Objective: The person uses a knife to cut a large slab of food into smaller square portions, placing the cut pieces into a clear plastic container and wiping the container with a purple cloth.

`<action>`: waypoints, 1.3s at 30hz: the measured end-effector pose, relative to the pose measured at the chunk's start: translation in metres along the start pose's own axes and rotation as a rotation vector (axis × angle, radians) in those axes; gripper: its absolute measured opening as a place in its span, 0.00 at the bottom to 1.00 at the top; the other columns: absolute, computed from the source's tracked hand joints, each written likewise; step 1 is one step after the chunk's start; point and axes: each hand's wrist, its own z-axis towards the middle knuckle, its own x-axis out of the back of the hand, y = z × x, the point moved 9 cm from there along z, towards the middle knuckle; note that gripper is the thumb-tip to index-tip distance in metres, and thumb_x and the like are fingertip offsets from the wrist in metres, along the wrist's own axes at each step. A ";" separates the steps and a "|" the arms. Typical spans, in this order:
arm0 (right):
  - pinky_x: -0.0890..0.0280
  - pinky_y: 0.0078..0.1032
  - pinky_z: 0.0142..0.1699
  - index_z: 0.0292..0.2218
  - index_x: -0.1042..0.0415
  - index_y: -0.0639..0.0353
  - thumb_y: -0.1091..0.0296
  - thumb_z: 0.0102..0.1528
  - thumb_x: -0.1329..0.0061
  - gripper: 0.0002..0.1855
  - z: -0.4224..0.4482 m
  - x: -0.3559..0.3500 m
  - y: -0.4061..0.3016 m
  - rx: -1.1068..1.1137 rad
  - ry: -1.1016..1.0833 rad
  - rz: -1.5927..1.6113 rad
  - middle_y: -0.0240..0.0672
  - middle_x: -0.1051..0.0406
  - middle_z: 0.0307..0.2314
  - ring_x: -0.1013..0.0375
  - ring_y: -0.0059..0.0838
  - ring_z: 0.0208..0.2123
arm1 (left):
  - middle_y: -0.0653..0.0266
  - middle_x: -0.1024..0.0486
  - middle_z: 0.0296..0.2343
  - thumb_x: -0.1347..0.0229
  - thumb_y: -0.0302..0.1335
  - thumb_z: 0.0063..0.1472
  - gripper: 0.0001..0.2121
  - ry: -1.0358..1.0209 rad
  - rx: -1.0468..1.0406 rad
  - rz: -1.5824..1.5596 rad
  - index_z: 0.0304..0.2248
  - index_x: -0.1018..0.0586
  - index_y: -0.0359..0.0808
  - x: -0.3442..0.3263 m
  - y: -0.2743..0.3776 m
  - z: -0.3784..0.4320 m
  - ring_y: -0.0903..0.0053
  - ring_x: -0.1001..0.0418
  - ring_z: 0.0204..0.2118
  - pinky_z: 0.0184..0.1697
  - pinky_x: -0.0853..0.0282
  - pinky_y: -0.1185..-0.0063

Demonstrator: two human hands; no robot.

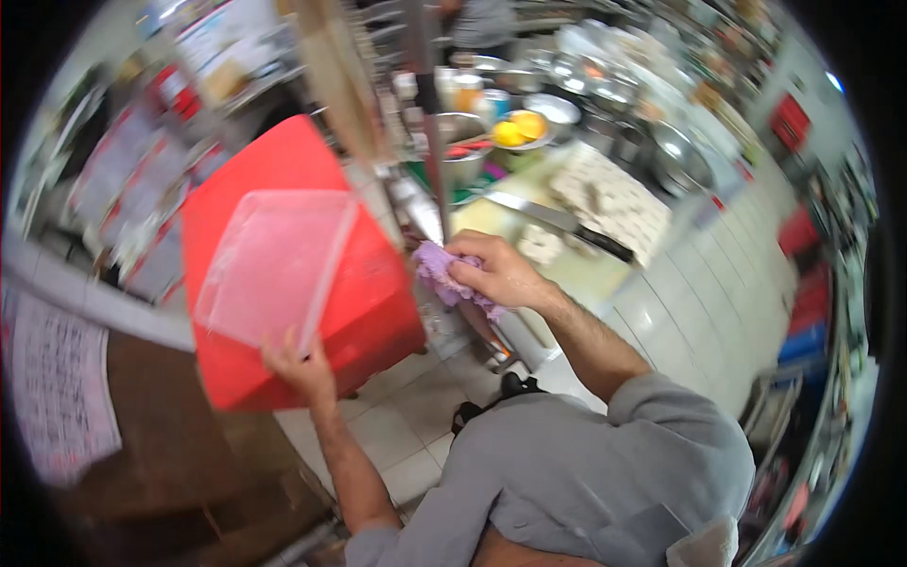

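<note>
My left hand [306, 368] grips the near corner of a translucent plastic lid [276, 262], rectangular with a raised rim. Behind the lid is a large red bin [375, 298] with sloping sides; I cannot tell whether the two touch. A bunched purple cloth [446, 276] is squeezed in my right hand [496, 269], beside a metal post and the edge of the work table. Just beyond that hand, a large knife with a black handle [602, 242] lies on a pale cutting board [489, 227], near a white piece of food [540, 244].
A patterned white cloth or sheet [609, 198] lies by the knife. Behind it stand a metal pot [460, 163], a bowl of yellow fruit halves [521, 131] and several steel bowls [680, 159]. A metal post [434, 156] rises by the table. Another person [485, 28] stands at the back.
</note>
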 end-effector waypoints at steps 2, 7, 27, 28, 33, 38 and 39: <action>0.36 0.28 0.42 0.37 0.30 0.65 0.68 0.52 0.54 0.12 -0.024 0.054 0.006 -0.076 0.082 -0.110 0.41 0.31 0.30 0.31 0.35 0.34 | 0.48 0.46 0.53 0.37 0.29 0.49 0.24 0.074 0.039 -0.012 0.47 0.28 0.39 0.005 0.016 -0.003 0.54 0.47 0.55 0.55 0.49 0.58; 0.36 0.26 0.42 0.38 0.30 0.65 0.74 0.52 0.55 0.11 -0.062 0.192 0.037 -0.238 0.235 -0.374 0.38 0.31 0.31 0.31 0.30 0.35 | 0.49 0.41 0.49 0.39 0.29 0.51 0.22 0.046 0.029 0.006 0.46 0.29 0.36 -0.001 0.083 -0.029 0.55 0.45 0.53 0.54 0.47 0.60; 0.35 0.40 0.45 0.41 0.29 0.59 0.74 0.51 0.61 0.15 -0.131 0.413 0.386 -0.618 -0.115 -0.976 0.49 0.28 0.32 0.29 0.51 0.38 | 0.48 0.40 0.49 0.34 0.41 0.40 0.41 -0.730 0.358 -0.212 0.51 0.39 0.30 -0.263 0.309 -0.129 0.56 0.44 0.54 0.54 0.46 0.65; 0.35 0.41 0.44 0.43 0.30 0.58 0.71 0.52 0.60 0.16 -0.143 0.430 0.393 -0.694 -0.129 -1.030 0.51 0.28 0.30 0.29 0.52 0.37 | 0.48 0.38 0.47 0.35 0.39 0.40 0.39 -0.826 0.348 -0.176 0.50 0.38 0.31 -0.271 0.321 -0.125 0.57 0.42 0.52 0.52 0.44 0.65; 0.37 0.34 0.49 0.49 0.35 0.56 0.62 0.49 0.46 0.26 -0.117 0.295 0.226 -0.570 -0.004 -0.373 0.46 0.35 0.45 0.34 0.46 0.47 | 0.52 0.33 0.40 0.35 0.31 0.37 0.34 -0.902 0.481 -0.231 0.46 0.36 0.32 -0.280 0.309 -0.126 0.60 0.36 0.47 0.49 0.40 0.68; 0.38 0.41 0.51 0.56 0.44 0.48 0.70 0.47 0.48 0.35 -0.139 0.170 0.204 -0.404 -0.414 -0.575 0.51 0.43 0.47 0.39 0.51 0.49 | 0.54 0.33 0.41 0.33 0.20 0.34 0.40 -0.830 0.214 -0.403 0.49 0.41 0.33 -0.290 0.322 -0.127 0.71 0.33 0.41 0.44 0.34 0.75; 0.37 0.40 0.49 0.56 0.45 0.48 0.71 0.47 0.49 0.36 -0.144 0.161 0.211 -0.462 -0.493 -0.606 0.51 0.42 0.46 0.39 0.50 0.48 | 0.54 0.33 0.41 0.33 0.20 0.34 0.40 -0.831 0.213 -0.408 0.49 0.41 0.33 -0.290 0.323 -0.130 0.71 0.33 0.41 0.44 0.34 0.75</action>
